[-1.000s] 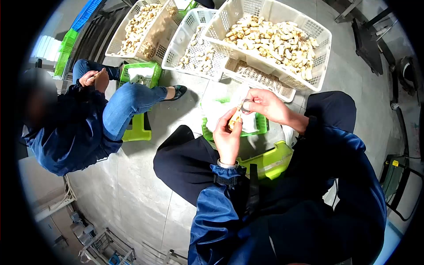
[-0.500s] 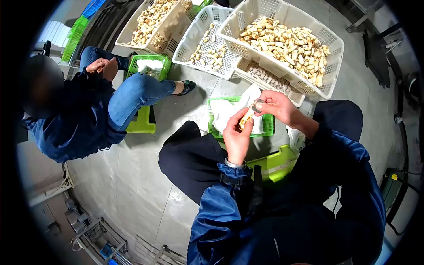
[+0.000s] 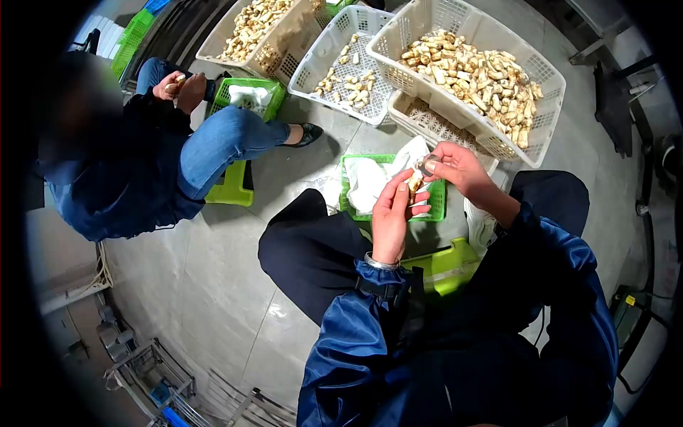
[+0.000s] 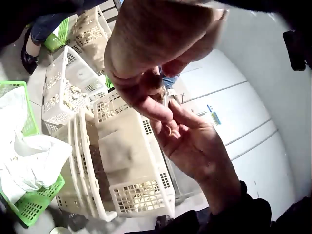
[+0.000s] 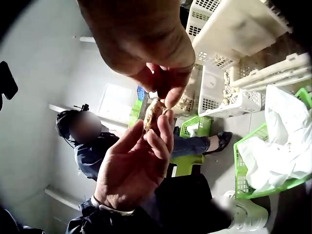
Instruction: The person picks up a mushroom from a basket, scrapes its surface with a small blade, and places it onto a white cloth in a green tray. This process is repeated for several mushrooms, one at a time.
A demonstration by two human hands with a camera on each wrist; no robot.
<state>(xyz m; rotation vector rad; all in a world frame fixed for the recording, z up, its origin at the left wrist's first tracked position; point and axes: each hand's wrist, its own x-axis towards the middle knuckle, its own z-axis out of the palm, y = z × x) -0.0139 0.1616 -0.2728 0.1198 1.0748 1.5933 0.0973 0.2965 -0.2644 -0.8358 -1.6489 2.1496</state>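
In the head view my left hand (image 3: 390, 222) holds a small, pale, brown-flecked mushroom (image 3: 415, 182) between thumb and fingers. My right hand (image 3: 461, 174) is at the mushroom's upper end, pinching a small dark flat piece (image 3: 430, 164) that looks like a blade. From the right wrist view, the mushroom (image 5: 153, 115) stands upright in the left fingertips, with the right fingers right at its top. The left wrist view mostly hides it behind the hands. Below the hands sits a green basket (image 3: 442, 208) with a white cloth or bag (image 3: 364, 186) in it.
A big white crate (image 3: 553, 92) heaped with mushrooms stands ahead, on a shallower tray (image 3: 409, 114). Beside it are a crate (image 3: 302, 75) with some mushrooms and another full one (image 3: 277, 43). At the left sits another person (image 3: 128, 171), by a green basket (image 3: 274, 107).
The view has shifted, so the scene sits further right. Both hands stay together at the mushroom, which now stands more upright, and the left hand's lower fingers are spread further out.
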